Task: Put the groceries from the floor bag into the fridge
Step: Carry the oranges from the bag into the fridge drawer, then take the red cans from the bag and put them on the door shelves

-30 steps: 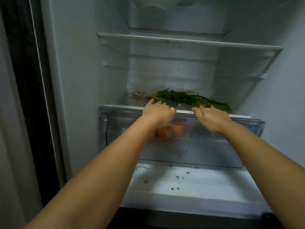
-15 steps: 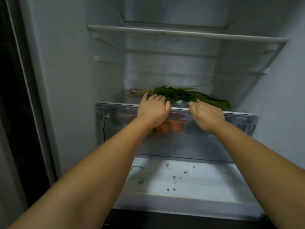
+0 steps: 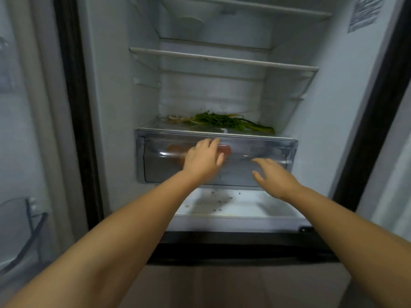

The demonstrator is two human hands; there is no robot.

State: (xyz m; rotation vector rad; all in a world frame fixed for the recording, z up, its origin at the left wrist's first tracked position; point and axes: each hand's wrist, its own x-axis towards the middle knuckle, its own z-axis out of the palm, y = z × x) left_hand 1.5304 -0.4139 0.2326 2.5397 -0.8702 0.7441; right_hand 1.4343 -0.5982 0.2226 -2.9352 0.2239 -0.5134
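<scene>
Fridge [image 3: 115, 90] is wide open, and both arms reach in toward the clear plastic crisper drawer [image 3: 266, 147] that sits pushed in under the lowest glass shelf [image 3: 153, 125]; the left hand [image 3: 203, 160] lies flat against the drawer's front face, fingers mostly straight and together, pointing up and a bit right, not wrapped around anything; the right hand [image 3: 273, 176] is just beside the drawer front, lower and to the right, fingers spread and loosely extended, thumb out to the side, holding nothing (whether its fingertips actually touch the plastic I can't tell, it's a bit blurry there); through the drawer front, right behind the left hand, you can make out some orange produce [image 3: 224, 150], carrots or similar, too hazy to say for sure; on the glass shelf directly above the drawer lies a bunch of leafy greens [image 3: 222, 122] stretched left to right, pale root ends at the left, stalks running off toward the right; above that there's a white wire-edged shelf [image 3: 222, 60] with nothing visible on it, and another one higher up; below the drawer the fridge floor [image 3: 244, 207] shows a scatter of little dark crumbs; a door bin [image 3: 29, 230] shows at the far left edge; there's a label sticker [image 3: 364, 12] on the upper right inner wall.
</scene>
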